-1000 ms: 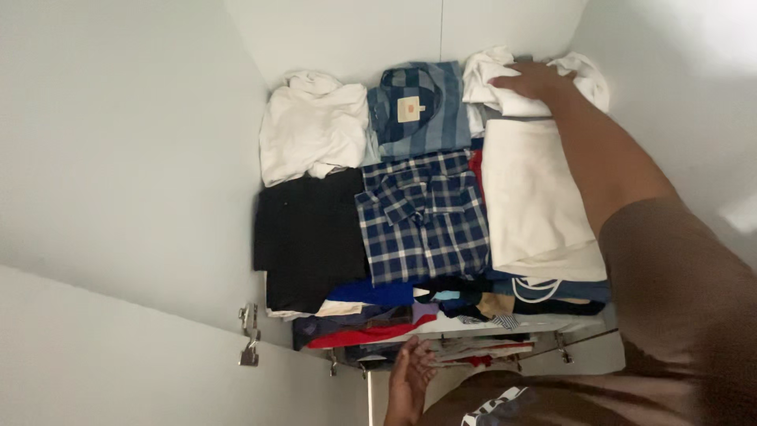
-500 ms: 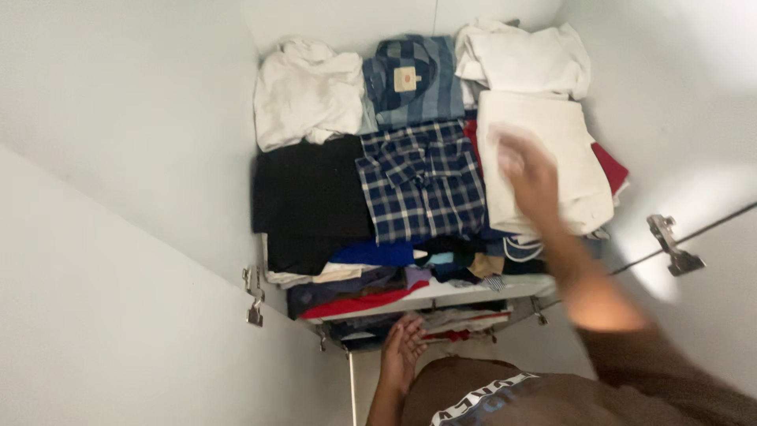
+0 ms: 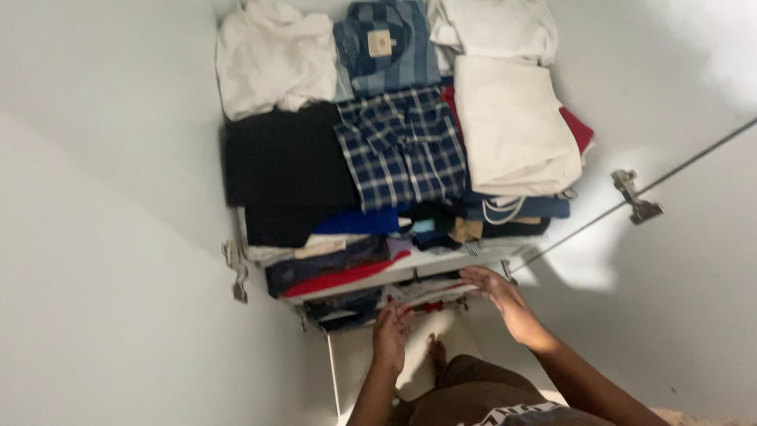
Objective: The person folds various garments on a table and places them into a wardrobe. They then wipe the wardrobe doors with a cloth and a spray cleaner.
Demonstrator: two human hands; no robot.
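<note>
Both sets of fingers are spread and loosely curled at the lower shelf, with nothing clamped between them as far as I can see. The left hand (image 3: 392, 331) rests its fingertips on the folded clothes on the lower shelf (image 3: 410, 298) — a mixed stack showing dark, white and red edges — while the right hand (image 3: 495, 296) lies flat with open fingers against the right end of that same stack, just under the white shelf board (image 3: 430, 264). Above the board sit more piles: a navy-and-white plaid shirt (image 3: 402, 146) in the middle, a black folded garment (image 3: 288, 170) to its left, a cream folded cloth (image 3: 512, 126) to its right. Off to the right, a thin metal rod (image 3: 694, 162) runs to a small bracket on the white wall (image 3: 102, 197).
</note>
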